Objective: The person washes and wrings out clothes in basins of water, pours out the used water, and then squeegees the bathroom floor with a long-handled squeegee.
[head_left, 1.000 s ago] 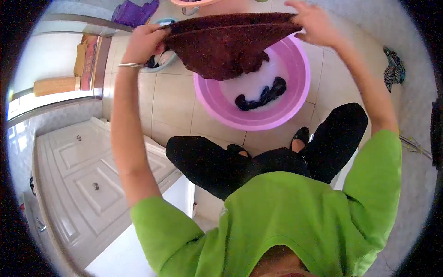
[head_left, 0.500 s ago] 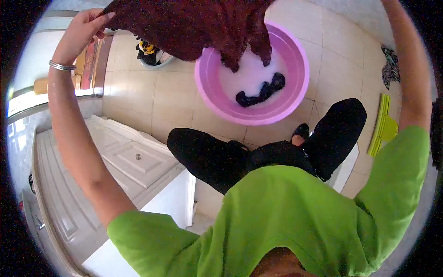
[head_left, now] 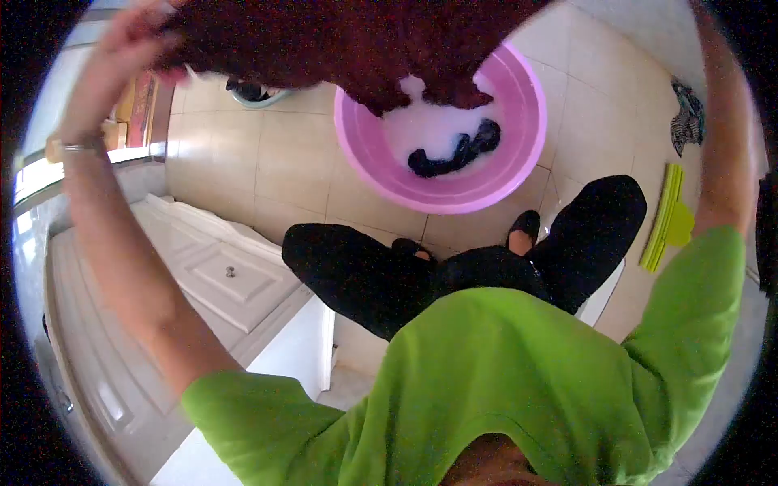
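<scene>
A dark maroon cloth [head_left: 348,40] is spread wide across the top of the view, its lower edge hanging over the far part of a pink basin [head_left: 356,154]. My left hand [head_left: 134,49], blurred by motion, is at the cloth's left end with its fingers around the edge. My right hand is beyond the top edge of the view; only the raised right arm shows. Whitish water [head_left: 429,134] lies in the basin, with a twisted dark cloth [head_left: 458,154] in it.
A light blue basin [head_left: 263,101] with clothes stands behind at the left. White cabinet doors [head_left: 231,283] are at the left. On the right are a yellow-green plastic object [head_left: 673,223] and a patterned cloth [head_left: 687,121] by the wall.
Both arms have risen and spread apart, lifting the maroon cloth up and widening it. My right hand has left the view. The yellow-green object has come into sight.
</scene>
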`<act>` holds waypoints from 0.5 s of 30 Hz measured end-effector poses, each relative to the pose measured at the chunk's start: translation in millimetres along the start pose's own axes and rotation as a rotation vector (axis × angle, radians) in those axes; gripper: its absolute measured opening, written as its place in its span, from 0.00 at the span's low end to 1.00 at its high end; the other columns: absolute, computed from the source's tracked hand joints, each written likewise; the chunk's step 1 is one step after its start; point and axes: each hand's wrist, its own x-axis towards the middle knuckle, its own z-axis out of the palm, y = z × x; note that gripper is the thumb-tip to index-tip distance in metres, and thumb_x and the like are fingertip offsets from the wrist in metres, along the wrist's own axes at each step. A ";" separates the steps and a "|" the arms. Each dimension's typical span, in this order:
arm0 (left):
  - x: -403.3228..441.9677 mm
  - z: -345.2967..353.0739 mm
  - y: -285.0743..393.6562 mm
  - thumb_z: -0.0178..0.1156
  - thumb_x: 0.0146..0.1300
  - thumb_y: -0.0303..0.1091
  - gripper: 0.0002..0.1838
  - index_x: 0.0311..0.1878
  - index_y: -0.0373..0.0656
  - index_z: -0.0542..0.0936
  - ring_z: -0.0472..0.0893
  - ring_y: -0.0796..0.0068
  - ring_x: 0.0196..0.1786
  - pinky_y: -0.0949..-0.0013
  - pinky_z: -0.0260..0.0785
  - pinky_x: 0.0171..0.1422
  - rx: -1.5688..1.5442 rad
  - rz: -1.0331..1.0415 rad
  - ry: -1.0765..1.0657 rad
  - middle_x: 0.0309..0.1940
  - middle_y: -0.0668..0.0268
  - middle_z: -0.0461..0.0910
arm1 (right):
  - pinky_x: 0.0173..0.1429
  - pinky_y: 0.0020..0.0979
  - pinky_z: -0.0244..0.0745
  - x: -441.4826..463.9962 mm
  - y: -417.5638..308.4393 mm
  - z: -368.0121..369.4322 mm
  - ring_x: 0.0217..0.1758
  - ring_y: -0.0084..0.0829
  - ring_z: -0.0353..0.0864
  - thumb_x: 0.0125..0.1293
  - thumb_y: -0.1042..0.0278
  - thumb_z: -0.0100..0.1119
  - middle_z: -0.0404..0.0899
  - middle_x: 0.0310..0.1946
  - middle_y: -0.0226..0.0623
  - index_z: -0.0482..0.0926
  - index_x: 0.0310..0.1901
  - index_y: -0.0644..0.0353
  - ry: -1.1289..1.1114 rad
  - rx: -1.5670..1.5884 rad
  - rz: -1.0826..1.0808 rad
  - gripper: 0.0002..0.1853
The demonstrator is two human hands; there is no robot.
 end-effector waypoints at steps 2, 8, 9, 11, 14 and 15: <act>-1.4 75.5 15.6 0.54 0.48 0.25 0.19 0.47 0.40 0.70 0.73 0.81 0.27 0.78 0.68 0.24 -0.302 -0.098 -0.310 0.33 0.66 0.74 | 0.53 0.29 0.66 -16.3 29.7 25.8 0.49 0.28 0.70 0.45 0.84 0.54 0.72 0.46 0.38 0.65 0.53 0.65 -0.186 0.468 0.221 0.27; 71.6 255.7 -113.2 0.50 0.54 0.52 0.18 0.33 0.47 0.77 0.65 0.88 0.21 0.82 0.56 0.23 -0.790 -0.518 -0.187 0.21 0.78 0.71 | 0.48 0.26 0.64 -49.0 220.7 154.9 0.41 0.24 0.68 0.47 0.71 0.54 0.74 0.32 0.34 0.73 0.39 0.62 -0.171 0.175 0.466 0.15; 86.7 290.0 -140.7 0.48 0.54 0.56 0.21 0.32 0.46 0.77 0.65 0.86 0.21 0.81 0.56 0.23 -0.708 -0.590 -0.157 0.21 0.76 0.72 | 0.49 0.26 0.64 -52.7 247.2 181.9 0.42 0.26 0.69 0.47 0.70 0.54 0.74 0.34 0.35 0.73 0.40 0.61 -0.170 0.111 0.481 0.16; 106.8 345.5 -170.0 0.46 0.55 0.56 0.27 0.37 0.36 0.74 0.73 0.79 0.26 0.74 0.66 0.27 -0.492 -0.637 -0.068 0.22 0.68 0.72 | 0.51 0.28 0.63 -52.2 288.1 230.3 0.45 0.31 0.70 0.49 0.67 0.53 0.74 0.39 0.38 0.72 0.44 0.60 -0.130 -0.039 0.521 0.18; 129.6 436.0 -182.6 0.48 0.55 0.49 0.30 0.53 0.34 0.64 0.63 0.49 0.54 0.56 0.51 0.61 -0.138 -0.376 0.289 0.49 0.43 0.65 | 0.54 0.33 0.63 -60.7 328.2 309.6 0.49 0.38 0.69 0.52 0.60 0.52 0.72 0.44 0.41 0.67 0.51 0.53 0.050 -0.199 0.521 0.23; 132.5 463.0 -179.7 0.46 0.56 0.50 0.29 0.55 0.37 0.63 0.61 0.46 0.56 0.57 0.51 0.60 0.035 -0.361 0.366 0.51 0.43 0.63 | 0.55 0.37 0.62 -63.8 334.8 335.0 0.51 0.42 0.68 0.54 0.54 0.51 0.70 0.46 0.43 0.63 0.55 0.48 0.191 -0.283 0.482 0.26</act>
